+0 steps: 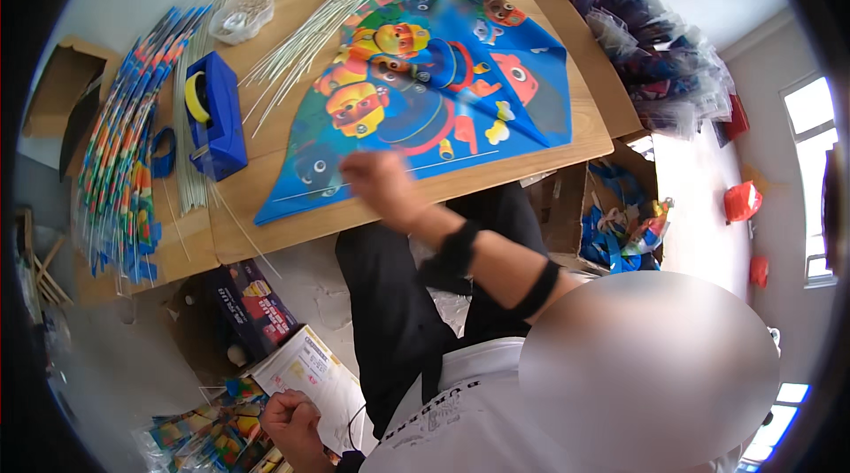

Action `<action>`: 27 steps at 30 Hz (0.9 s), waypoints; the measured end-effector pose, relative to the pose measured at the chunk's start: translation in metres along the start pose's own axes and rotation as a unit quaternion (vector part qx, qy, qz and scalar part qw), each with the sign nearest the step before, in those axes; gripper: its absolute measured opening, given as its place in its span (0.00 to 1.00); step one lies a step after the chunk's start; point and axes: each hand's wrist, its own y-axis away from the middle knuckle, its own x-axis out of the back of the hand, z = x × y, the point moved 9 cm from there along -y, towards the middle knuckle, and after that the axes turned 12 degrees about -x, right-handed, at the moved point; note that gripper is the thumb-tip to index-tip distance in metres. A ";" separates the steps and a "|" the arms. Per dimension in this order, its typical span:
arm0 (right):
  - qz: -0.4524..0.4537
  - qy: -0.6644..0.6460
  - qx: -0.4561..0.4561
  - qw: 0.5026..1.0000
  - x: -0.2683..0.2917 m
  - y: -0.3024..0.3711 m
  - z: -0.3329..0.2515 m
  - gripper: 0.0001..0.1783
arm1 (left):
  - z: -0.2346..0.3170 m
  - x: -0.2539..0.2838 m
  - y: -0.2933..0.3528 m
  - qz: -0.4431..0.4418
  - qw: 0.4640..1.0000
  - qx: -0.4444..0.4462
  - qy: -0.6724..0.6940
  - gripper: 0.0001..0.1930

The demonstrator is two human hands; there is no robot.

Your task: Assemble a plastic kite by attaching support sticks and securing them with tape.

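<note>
A blue printed kite sheet (443,110) with cartoon dogs lies spread on the table. Along its near edge runs a thin white rod (452,162). My right hand (385,190) is over that near edge, across the rod's line. Its fingers look curled but are smeared by motion, so whether they grip the rod does not show. Low at the left, away from the table, my left hand (292,424) is closed with its fingers curled in. Whatever it may hold is hidden. Beside it are colourful printed pieces (212,424) in clear wrapping.
On the wooden table (257,238) are loose white rods (310,30), a blue tape dispenser (217,119), a clear tub (242,17) and a bundle of rolled printed kites (133,137). Bagged goods (655,39) pile up at right. A carton of scraps (624,207) stands below.
</note>
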 end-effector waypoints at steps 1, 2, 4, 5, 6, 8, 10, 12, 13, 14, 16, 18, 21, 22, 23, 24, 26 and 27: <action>0.042 0.011 -0.004 0.999 0.047 -0.005 0.023 0.05 | -0.001 -0.003 -0.001 -0.001 1.000 0.000 -0.027 0.03; 0.119 0.044 0.017 0.992 0.102 -0.008 0.047 0.05 | -0.002 -0.007 -0.002 -0.003 0.999 -0.002 -0.051 0.04; 0.261 0.128 -0.061 0.955 0.200 -0.004 0.080 0.05 | -0.006 -0.006 0.000 -0.007 0.998 0.006 -0.058 0.04; 0.330 0.156 -0.051 0.929 0.249 0.003 0.092 0.07 | -0.007 -0.007 0.000 -0.011 0.998 0.015 -0.059 0.04; 0.348 0.193 -0.111 0.911 0.290 0.007 0.115 0.12 | -0.005 -0.008 0.000 -0.015 0.998 0.011 -0.062 0.04; 0.371 0.297 -0.196 0.858 0.351 0.014 0.147 0.22 | -0.009 -0.009 -0.001 -0.010 0.995 0.038 -0.092 0.05; 0.377 0.307 -0.225 0.845 0.378 0.012 0.163 0.26 | -0.013 -0.005 -0.001 -0.007 0.995 0.039 -0.097 0.05; 0.252 0.294 -0.364 0.847 0.378 0.003 0.192 0.30 | -0.016 0.003 0.001 -0.001 0.993 0.044 -0.106 0.05; 0.274 0.315 -0.337 0.844 0.374 0.002 0.179 0.31 | -0.018 0.008 0.002 0.011 0.994 0.049 -0.100 0.05; 0.274 0.313 -0.339 0.844 0.373 -0.002 0.186 0.31 | -0.019 0.012 0.003 0.023 0.994 0.054 -0.093 0.05; 0.327 0.261 -0.324 0.848 0.387 -0.012 0.199 0.33 | -0.022 0.013 0.002 0.017 0.993 0.061 -0.101 0.05; 0.375 0.221 -0.316 0.843 0.401 -0.028 0.208 0.33 | -0.011 -0.001 0.000 0.017 0.991 0.071 -0.111 0.05; 0.334 0.194 -0.339 0.858 0.412 -0.064 0.221 0.33 | 0.018 -0.026 0.005 -0.032 0.939 0.110 -0.325 0.10; 0.343 0.207 -0.323 0.858 0.423 -0.076 0.223 0.32 | 0.010 -0.017 0.005 -0.026 0.950 0.106 -0.293 0.09; 0.351 0.220 -0.306 0.857 0.432 -0.086 0.226 0.31 | 0.001 -0.007 0.004 -0.020 0.960 0.104 -0.261 0.08; 0.343 0.220 -0.307 0.860 0.433 -0.100 0.233 0.31 | -0.008 0.007 0.004 -0.014 0.958 0.109 -0.263 0.08; 0.342 0.192 -0.290 0.873 0.439 -0.120 0.243 0.31 | -0.020 0.028 0.002 0.029 0.977 0.108 -0.181 0.06; 0.334 0.191 -0.292 0.876 0.441 -0.131 0.251 0.31 | -0.023 0.029 0.002 0.036 0.976 0.113 -0.185 0.06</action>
